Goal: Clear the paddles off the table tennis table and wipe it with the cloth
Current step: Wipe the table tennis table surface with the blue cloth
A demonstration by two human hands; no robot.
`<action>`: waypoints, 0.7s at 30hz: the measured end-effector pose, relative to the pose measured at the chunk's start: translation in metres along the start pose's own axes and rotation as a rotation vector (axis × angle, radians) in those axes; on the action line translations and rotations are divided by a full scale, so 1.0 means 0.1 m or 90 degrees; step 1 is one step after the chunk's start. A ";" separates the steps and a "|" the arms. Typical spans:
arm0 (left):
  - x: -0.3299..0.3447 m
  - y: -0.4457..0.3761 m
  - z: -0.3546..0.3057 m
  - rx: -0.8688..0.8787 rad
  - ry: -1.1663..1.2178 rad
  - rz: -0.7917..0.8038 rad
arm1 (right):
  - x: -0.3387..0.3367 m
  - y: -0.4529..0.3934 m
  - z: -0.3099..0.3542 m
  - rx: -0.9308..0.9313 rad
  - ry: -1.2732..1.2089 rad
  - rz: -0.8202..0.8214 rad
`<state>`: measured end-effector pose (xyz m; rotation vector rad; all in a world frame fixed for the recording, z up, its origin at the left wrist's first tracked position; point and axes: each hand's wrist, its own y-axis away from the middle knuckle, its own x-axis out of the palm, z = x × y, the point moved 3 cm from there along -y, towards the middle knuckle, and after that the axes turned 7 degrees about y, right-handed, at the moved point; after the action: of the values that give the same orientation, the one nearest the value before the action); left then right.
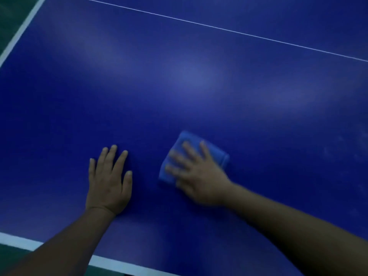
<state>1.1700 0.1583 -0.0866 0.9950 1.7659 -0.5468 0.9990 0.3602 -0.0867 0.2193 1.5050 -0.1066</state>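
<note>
blue tabletop, white edge line along the bottom of the frame. left hand lower centre, flat and spread on the surface, holding nothing, bracing. right hand just right of it, fingers straight and splayed, pressing folded blue cloth down; blurred, so likely mid-wipe. no paddles in view. white centre line runs across the top. risk: with no real grip, cloth could slip out from under the palm or unfold, and leaning weight on the left hand could slide.
</note>
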 end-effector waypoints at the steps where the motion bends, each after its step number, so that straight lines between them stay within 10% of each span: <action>1: 0.01 -0.01 0.01 0.002 0.000 -0.003 | 0.04 0.15 0.18 -0.118 0.007 0.022; 4: 0.03 -0.01 0.03 0.004 -0.004 -0.008 | -0.02 0.16 -0.39 -0.134 0.027 -0.005; 8: 0.04 -0.01 0.06 0.002 -0.002 -0.006 | -0.18 -0.30 -1.94 0.427 -0.008 0.010; 11: 0.04 -0.02 0.06 -0.001 0.001 0.004 | -0.22 -0.66 -2.28 0.567 -0.031 0.040; 21: 0.02 -0.02 0.06 0.002 0.008 -0.002 | 0.03 0.24 0.22 -0.301 0.004 0.066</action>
<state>1.1714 0.1534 -0.0914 1.0005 1.7782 -0.5462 1.0255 0.3789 -0.0867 -0.0836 1.4776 0.3314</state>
